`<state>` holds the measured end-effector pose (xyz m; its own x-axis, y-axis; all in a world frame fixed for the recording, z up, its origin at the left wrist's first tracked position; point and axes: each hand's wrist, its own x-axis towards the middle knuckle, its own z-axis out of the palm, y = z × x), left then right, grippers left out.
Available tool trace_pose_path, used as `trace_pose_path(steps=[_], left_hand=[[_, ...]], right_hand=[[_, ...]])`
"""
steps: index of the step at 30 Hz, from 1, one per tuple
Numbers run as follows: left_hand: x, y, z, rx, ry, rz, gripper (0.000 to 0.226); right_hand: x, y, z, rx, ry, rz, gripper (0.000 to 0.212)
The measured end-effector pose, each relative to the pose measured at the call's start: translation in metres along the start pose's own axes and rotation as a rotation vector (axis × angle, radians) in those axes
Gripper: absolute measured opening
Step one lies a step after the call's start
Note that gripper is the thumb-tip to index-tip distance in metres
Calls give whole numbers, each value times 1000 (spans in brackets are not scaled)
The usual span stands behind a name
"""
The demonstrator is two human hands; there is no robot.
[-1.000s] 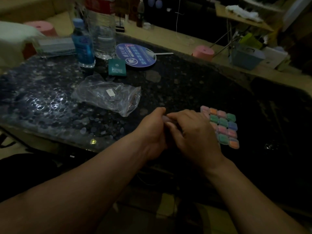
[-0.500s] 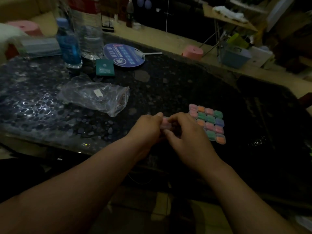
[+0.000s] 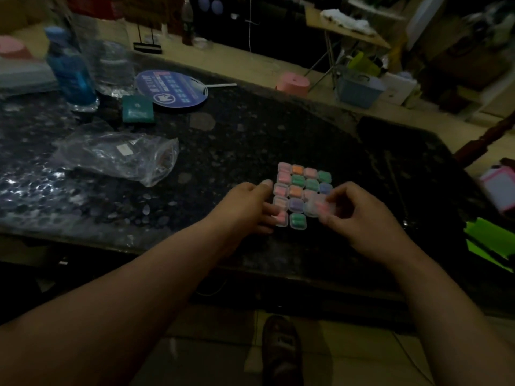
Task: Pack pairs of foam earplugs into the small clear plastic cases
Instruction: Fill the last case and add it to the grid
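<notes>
Several small clear cases (image 3: 303, 190) with pink, orange, green and purple earplugs lie in a tight grid on the dark stone table (image 3: 250, 140). My right hand (image 3: 359, 215) pinches a clear case with pink earplugs (image 3: 320, 208) at the grid's near right corner. My left hand (image 3: 250, 210) rests at the grid's left side, its fingertips touching the near-left case with pink earplugs (image 3: 281, 218). A crumpled clear plastic bag (image 3: 117, 151) lies to the left.
At the back left stand a blue bottle (image 3: 69, 71) and a clear bottle (image 3: 111, 57), with a green packet (image 3: 138, 108) and a round blue fan (image 3: 172, 89) nearby. A pink stool (image 3: 292, 83) and a blue basket (image 3: 359, 87) stand on the floor beyond the table.
My hands have parted. The right hand has carried the pink-filled case to the grid's near right corner, and the left hand has moved to the grid's left side. The camera has swung.
</notes>
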<state>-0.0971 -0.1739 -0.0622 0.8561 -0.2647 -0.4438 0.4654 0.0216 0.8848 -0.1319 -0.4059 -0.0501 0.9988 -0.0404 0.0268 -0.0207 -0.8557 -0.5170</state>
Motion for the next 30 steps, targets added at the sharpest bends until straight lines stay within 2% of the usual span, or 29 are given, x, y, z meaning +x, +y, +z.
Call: trace_pose_path(steps=[5, 13, 18, 22, 26, 30], left_hand=[[6, -1, -9, 60, 123, -10, 34], [3, 4, -3, 103, 125, -4, 25], [3, 2, -6, 110, 142, -1, 26], [3, 3, -6, 101, 141, 7, 24], [2, 3, -7, 107, 138, 1, 23], [2, 3, -13, 109, 144, 9, 23]], right_hand=[[-1, 48, -2, -164, -57, 91, 28], [3, 38, 20, -252, -132, -31, 28], [5, 37, 28, -301, -85, -86, 18], [6, 31, 31, -316, -73, -93, 19], [7, 27, 31, -282, -69, -67, 14], [11, 23, 30, -230, 5, -60, 12]])
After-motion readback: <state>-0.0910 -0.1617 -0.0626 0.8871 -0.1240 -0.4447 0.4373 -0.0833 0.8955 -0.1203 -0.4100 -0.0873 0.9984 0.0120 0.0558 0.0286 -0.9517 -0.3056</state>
